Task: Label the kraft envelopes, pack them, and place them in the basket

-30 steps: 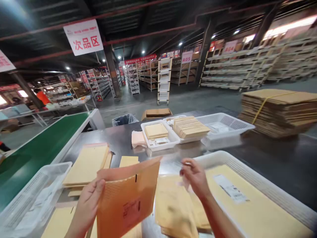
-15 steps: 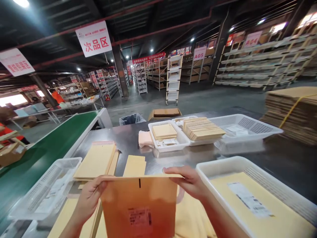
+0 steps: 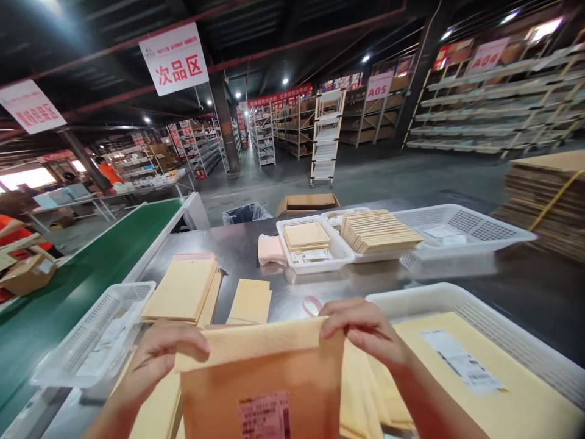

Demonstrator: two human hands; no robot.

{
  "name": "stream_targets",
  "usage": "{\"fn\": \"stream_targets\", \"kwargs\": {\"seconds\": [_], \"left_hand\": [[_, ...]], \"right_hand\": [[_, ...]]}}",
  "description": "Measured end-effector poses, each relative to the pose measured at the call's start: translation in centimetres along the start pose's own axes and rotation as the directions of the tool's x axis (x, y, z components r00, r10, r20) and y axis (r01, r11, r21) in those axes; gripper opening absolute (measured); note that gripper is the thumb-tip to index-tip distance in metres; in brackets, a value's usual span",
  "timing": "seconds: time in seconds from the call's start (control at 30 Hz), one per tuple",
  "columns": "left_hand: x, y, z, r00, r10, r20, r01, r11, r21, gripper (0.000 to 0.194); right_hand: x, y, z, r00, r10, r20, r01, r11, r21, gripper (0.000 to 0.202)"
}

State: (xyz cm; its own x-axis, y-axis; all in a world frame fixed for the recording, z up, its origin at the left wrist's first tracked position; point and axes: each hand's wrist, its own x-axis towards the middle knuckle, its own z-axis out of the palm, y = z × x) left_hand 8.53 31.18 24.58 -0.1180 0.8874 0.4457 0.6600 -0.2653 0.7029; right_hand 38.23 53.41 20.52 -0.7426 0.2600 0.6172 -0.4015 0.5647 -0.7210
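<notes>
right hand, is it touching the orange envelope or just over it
Touching. The head view shows the right hand with its fingers folded over the top edge of the orange envelope, and the left hand pinching the other corner.

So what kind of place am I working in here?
Most likely a warehouse packing station: long aisles of shelving racks with bay signs like A05, a green conveyor belt beside the steel table, and both hands holding a padded mailer with a label.
</notes>
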Motion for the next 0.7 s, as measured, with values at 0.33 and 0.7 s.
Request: {"fn": "stream_targets", "kwargs": {"seconds": [0.33,0.7], "left_hand": [[0.1,-1.4,4.8,0.946,-0.139,-0.292,0.208,0.953,0.221,0.012],[-0.9,-1.6,4.6,0.972,0.163,-0.168,-0.065,0.878,0.474,0.010]], "right_hand": [[-0.7,3.5,-0.4,0.878,0.085,-0.470,-0.353,0.778,-0.519,0.030],[0.0,4.8,1.3,0.979,0.122,0.162,0.048,0.634,-0.772,0.034]]}}
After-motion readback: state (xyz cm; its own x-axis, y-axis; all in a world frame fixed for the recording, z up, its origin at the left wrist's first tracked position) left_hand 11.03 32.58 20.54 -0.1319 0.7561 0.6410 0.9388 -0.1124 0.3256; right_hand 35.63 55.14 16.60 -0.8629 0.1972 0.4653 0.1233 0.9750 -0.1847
